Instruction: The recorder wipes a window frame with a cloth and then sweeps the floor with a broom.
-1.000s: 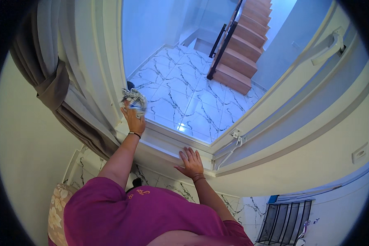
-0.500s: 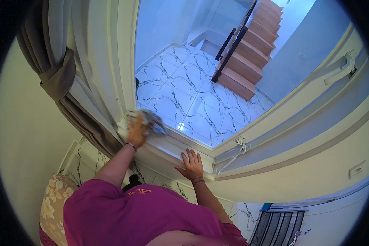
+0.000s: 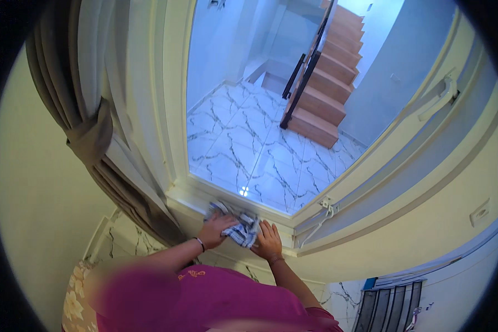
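Observation:
A crumpled checked cloth (image 3: 242,232) in blue, white and dark tones lies on the white window sill (image 3: 185,198). My left hand (image 3: 217,231) presses down on it, fingers over its left part. To the right, my right hand (image 3: 268,241) rests on the sill's front edge with its fingers stretched out, close beside the cloth's right end. Nothing shows in the right hand. The window frame rises right behind the cloth.
A tied grey-brown curtain (image 3: 91,138) hangs at the left. The window's handle (image 3: 442,99) and a metal stay (image 3: 327,209) sit on the right sash. Beyond lie a marble-patterned floor (image 3: 227,144) and wooden stairs (image 3: 315,113). A floral cushion (image 3: 74,301) shows lower left.
My left hand and the cloth have moved right along the sill, from near the left corner to beside my right hand. My right hand stays on the sill's edge. The view has shifted slightly.

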`<state>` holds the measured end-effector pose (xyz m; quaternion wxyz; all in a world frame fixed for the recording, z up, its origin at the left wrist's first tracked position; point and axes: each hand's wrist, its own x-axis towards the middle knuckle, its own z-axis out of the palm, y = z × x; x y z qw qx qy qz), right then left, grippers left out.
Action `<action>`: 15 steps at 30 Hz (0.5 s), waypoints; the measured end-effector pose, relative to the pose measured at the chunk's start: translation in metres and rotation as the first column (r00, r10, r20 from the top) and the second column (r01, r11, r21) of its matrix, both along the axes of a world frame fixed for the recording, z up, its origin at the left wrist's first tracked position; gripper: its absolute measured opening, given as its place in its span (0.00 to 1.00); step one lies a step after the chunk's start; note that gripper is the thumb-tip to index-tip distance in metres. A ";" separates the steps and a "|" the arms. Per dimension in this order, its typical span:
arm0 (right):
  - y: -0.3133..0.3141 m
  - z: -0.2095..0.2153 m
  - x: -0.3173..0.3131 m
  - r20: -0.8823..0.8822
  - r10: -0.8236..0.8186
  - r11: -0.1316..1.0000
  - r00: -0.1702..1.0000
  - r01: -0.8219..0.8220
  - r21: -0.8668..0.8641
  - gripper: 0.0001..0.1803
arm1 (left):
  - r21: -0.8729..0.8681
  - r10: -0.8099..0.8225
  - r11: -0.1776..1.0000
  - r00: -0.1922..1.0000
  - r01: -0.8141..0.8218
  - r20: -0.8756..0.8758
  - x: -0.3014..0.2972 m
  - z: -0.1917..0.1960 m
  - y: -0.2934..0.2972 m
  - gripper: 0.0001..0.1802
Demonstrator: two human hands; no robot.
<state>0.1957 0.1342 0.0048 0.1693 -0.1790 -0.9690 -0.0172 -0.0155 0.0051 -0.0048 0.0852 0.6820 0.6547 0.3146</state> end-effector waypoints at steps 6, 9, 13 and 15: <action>-0.031 0.026 -0.038 -0.550 -0.253 0.532 0.796 -0.360 -0.766 0.27 | -0.114 -0.079 0.984 0.913 0.135 0.400 -0.031 0.037 -0.006 0.18; -0.030 0.039 -0.078 -0.222 -0.106 0.516 0.969 -0.137 -0.845 0.26 | 0.073 -0.112 0.993 0.890 0.089 0.442 -0.044 0.064 -0.011 0.19; -0.012 0.076 -0.107 -0.304 -0.017 0.983 0.953 -0.039 -0.178 0.20 | 0.330 -0.136 0.944 0.927 0.014 0.350 -0.077 0.079 -0.005 0.26; -0.007 0.129 -0.104 -0.418 -0.120 0.967 0.900 0.201 0.154 0.18 | 0.388 -0.113 0.921 0.922 -0.043 0.370 -0.096 0.078 -0.003 0.28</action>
